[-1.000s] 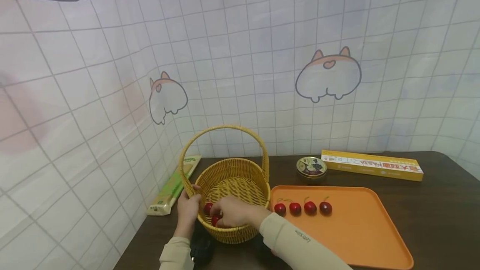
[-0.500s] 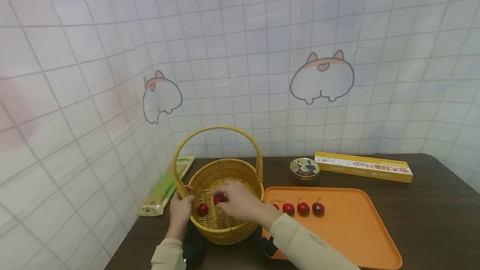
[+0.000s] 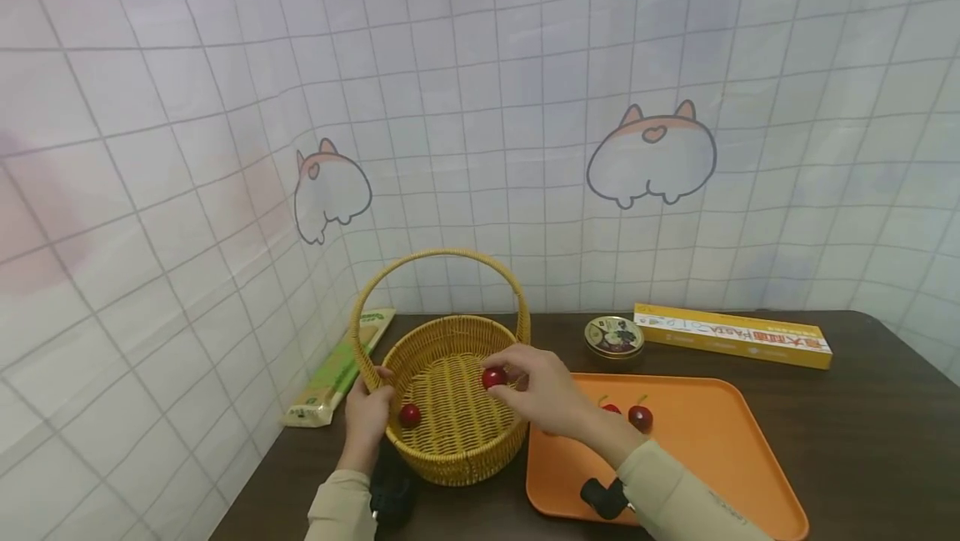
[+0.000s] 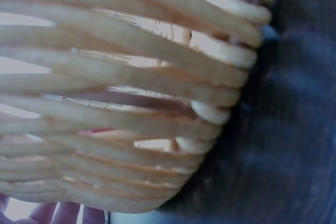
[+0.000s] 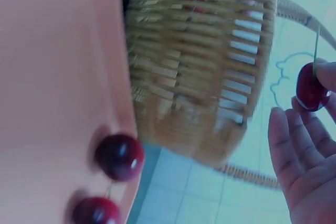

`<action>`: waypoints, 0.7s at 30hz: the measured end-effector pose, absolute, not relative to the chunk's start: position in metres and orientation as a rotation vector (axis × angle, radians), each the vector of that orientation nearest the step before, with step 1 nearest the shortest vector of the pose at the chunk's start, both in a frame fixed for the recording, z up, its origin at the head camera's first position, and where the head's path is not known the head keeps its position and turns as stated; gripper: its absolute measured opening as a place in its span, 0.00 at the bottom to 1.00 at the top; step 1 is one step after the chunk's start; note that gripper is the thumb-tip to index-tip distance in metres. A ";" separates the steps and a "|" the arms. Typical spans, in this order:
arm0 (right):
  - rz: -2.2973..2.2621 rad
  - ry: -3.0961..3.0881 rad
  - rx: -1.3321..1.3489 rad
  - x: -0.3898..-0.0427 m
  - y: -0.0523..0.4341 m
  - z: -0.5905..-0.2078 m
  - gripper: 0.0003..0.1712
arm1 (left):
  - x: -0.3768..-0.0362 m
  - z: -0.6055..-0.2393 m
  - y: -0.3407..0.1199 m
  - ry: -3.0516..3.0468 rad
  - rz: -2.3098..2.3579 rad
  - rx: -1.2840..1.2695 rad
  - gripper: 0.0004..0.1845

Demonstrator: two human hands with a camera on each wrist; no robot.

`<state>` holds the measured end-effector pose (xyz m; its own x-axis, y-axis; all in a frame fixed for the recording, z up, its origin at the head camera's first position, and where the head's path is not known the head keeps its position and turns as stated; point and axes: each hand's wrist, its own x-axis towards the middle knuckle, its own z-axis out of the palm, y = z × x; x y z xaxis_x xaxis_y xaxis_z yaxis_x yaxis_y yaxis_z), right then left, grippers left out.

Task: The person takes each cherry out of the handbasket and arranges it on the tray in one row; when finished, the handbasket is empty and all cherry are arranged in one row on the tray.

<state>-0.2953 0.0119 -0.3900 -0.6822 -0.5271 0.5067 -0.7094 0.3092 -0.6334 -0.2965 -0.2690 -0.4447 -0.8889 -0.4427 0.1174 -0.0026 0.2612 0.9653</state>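
Note:
A woven yellow basket point(image 3: 450, 433) with a hoop handle stands on the dark table. My left hand point(image 3: 369, 409) grips its left rim; the left wrist view shows the weave point(image 4: 121, 93) close up, with fingertips point(image 4: 58, 213) at the bottom edge. My right hand point(image 3: 513, 379) pinches a red cherry point(image 3: 492, 378) by its stem over the basket's right side. In the right wrist view that cherry point(image 5: 311, 90) hangs above my fingers point(image 5: 294, 156). One cherry point(image 3: 409, 415) lies on the basket floor. Two cherries point(image 3: 640, 418) show on the orange tray point(image 3: 697, 458) behind my right wrist.
A round tin point(image 3: 613, 336) and a long yellow box point(image 3: 731, 335) lie behind the tray by the wall. A green packet point(image 3: 341, 370) lies left of the basket against the tiled cloth. The tray's right half is bare. The right wrist view shows tray cherries point(image 5: 119, 156) beside the basket point(image 5: 199, 66).
My right hand has lifted a cherry from the basket floor and carried it up and to the right. The left hand has stayed on the rim.

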 end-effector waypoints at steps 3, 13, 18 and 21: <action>1.332 -2.362 1.132 -0.293 0.029 -0.393 0.16 | -0.297 -0.445 -0.269 -2.176 -1.657 0.412 0.17; 1.283 -2.366 1.091 -0.293 0.077 -0.410 0.16 | -0.295 -0.444 -0.272 -2.179 -1.673 0.427 0.17; 1.197 -2.413 1.071 -0.294 0.096 -0.418 0.16 | -0.295 -0.443 -0.271 -2.170 -1.680 0.426 0.16; 1.171 -2.460 1.062 -0.295 0.108 -0.424 0.17 | -0.295 -0.444 -0.271 -2.165 -1.682 0.422 0.17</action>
